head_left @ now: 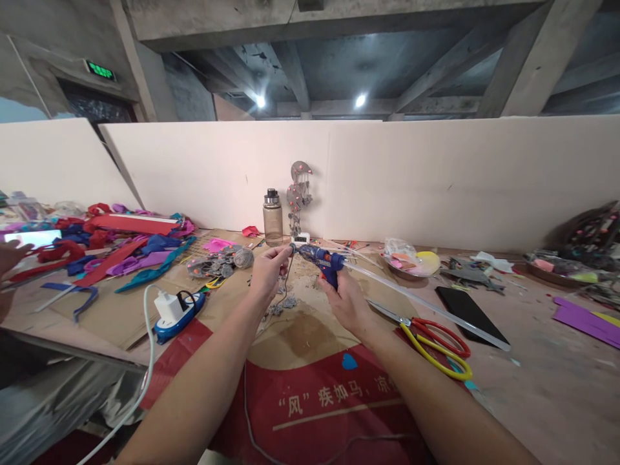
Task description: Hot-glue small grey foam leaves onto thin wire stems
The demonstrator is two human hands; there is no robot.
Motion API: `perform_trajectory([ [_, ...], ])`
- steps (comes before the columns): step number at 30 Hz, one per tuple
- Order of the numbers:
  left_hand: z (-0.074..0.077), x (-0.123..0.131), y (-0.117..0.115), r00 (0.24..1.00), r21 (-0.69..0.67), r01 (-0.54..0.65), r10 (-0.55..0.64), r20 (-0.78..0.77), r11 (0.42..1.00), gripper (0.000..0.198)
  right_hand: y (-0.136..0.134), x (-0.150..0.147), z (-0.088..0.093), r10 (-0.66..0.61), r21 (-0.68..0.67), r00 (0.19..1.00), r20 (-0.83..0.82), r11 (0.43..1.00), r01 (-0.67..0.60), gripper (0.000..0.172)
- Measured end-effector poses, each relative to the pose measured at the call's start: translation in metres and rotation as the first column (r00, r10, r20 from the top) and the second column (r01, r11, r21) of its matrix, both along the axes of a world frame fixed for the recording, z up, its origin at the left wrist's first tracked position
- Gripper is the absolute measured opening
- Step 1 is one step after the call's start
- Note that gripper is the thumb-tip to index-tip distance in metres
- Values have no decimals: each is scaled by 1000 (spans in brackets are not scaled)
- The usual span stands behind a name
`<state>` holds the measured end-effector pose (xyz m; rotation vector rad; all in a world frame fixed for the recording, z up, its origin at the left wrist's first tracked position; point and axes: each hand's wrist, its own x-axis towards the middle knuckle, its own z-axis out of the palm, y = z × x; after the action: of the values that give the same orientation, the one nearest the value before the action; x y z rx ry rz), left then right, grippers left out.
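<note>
My right hand is wrapped round the grip of a blue glue gun, which points left. A long clear glue stick sticks out of its back end. The fingertips of my left hand are pinched together close to the nozzle, on a strand of grey yarn that hangs down. A small dark piece shows at those fingertips, too small to name. Below, grey yarn scraps lie on the brown and red cardboard. Red and yellow handled scissors rest beside my right forearm.
A bottle stands at the back beside a grey hanging ornament. A blue power strip with a white charger lies left, near heaped coloured cloth. To the right are a black phone and a bowl. Another person's hand shows far left.
</note>
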<state>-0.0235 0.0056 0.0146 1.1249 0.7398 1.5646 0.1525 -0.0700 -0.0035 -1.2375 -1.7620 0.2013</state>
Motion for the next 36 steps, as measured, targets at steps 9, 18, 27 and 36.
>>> perform_trajectory([
  [9, -1, -4, 4, 999, 2, -44, 44, 22, 999, 33, 27, 17, -13, -12, -386, 916, -402, 909, -157, 11],
  [18, -6, 6, -5, 940, 216, -138, 196, -278, 967, 16, 48, 31, -30, -252, -242, 964, -86, 944, 225, 22],
  [27, -5, 15, -17, 883, 367, -167, 305, -358, 915, 5, 23, -34, 4, 171, -132, 482, -859, 837, -531, 45],
  [36, -9, 22, -18, 956, 135, 61, -19, -294, 989, 29, 26, -25, 2, 69, -148, 731, -679, 962, -228, 22],
])
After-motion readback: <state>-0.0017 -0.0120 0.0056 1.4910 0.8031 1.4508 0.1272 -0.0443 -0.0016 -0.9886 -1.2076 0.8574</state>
